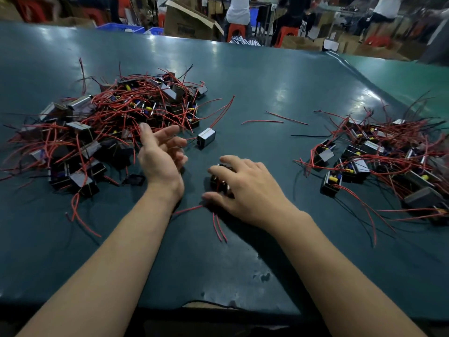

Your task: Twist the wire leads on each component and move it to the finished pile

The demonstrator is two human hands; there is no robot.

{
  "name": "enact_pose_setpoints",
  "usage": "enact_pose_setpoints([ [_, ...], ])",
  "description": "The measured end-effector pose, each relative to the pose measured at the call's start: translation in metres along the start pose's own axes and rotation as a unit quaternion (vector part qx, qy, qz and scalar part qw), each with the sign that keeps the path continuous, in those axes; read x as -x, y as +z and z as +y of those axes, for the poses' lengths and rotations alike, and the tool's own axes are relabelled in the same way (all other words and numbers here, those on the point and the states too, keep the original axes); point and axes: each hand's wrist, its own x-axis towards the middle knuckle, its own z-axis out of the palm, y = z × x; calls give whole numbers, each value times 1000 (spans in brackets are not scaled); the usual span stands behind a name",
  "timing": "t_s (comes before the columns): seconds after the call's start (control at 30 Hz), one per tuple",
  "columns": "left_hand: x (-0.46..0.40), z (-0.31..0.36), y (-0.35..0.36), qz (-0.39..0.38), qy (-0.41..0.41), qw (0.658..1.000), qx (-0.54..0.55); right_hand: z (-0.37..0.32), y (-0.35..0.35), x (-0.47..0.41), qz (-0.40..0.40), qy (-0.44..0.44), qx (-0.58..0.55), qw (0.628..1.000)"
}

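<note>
The person is leaning over a dark green table (pixel 243 263), both bare forearms stretched out across it. The right hand (pixel 245 188) is lying palm down over one component (pixel 218 182), thumb and fingers curling round it and holding it against the table near the middle. Only a little of that component is showing under the fingers: a small dark block with glints of metal. Its thin red wire leads (pixel 218 227) are trailing out from under the hand toward the near edge, lying side by side on the surface.

The left hand (pixel 161 154) is hovering just left of it, palm turned inward, fingers relaxed and spread, holding nothing.

Just beyond the left hand's fingertips a single component (pixel 206 138) is sitting by itself, a boxy thing with a pale silvery top face and dark sides, red leads running away from it.

On the left a big heap (pixel 104 125) of the same boxes is sprawling in a tangle of red and black wire, with yellow and blue bits showing inside some of them. On the right a smaller pile (pixel 379 161) is lying well apart. Two loose wire offcuts (pixel 262 121) are resting between the piles.
</note>
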Motion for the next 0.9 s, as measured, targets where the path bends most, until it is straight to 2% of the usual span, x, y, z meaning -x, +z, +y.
enact_pose_setpoints([
  [0.07, 1, -1, 2, -4, 1, 1000, -7, 10, 0, 0, 21, 36, 7, 999],
  [0.23, 3, -2, 3, -17, 20, 999, -42, 15, -3, -1, 80, 39, -23, 996],
  [0.4, 3, -5, 3, -26, 38, 997, -66, 49, -23, 1, 208, 161, -35, 964],
  [0.47, 1, -7, 3, -30, 46, 996, -72, 70, -30, 7, 266, 211, -17, 940],
  [0.53, 1, -9, 3, -39, 68, 993, -94, 93, -37, 12, 305, 302, 20, 903],
  [0.6, 4, -14, 4, -52, 111, 978, -170, 109, -39, 16, 278, 418, 53, 863],
  [0.67, 6, -18, 5, -62, 162, 947, -270, 109, -40, 15, 288, 461, 58, 837],
  [0.7, 7, -19, 5, -66, 185, 930, -311, 104, -42, 12, 334, 426, 63, 838],
  [0.73, 8, -20, 4, -69, 213, 911, -347, 94, -44, 9, 394, 346, 64, 849],
  [0.77, 10, -19, 4, -71, 248, 888, -380, 81, -42, 5, 438, 240, 54, 865],
  [0.8, 12, -19, 4, -74, 291, 862, -407, 66, -38, 2, 445, 130, 28, 886],
  [0.83, 14, -18, 4, -78, 334, 836, -429, 51, -32, 0, 404, 46, 0, 913],
  [0.87, 17, -18, 5, -82, 369, 811, -447, 38, -24, -2, 335, 6, -22, 942],
  [0.9, 19, -17, 5, -81, 395, 790, -462, 30, -16, -4, 259, 12, -33, 965],
])
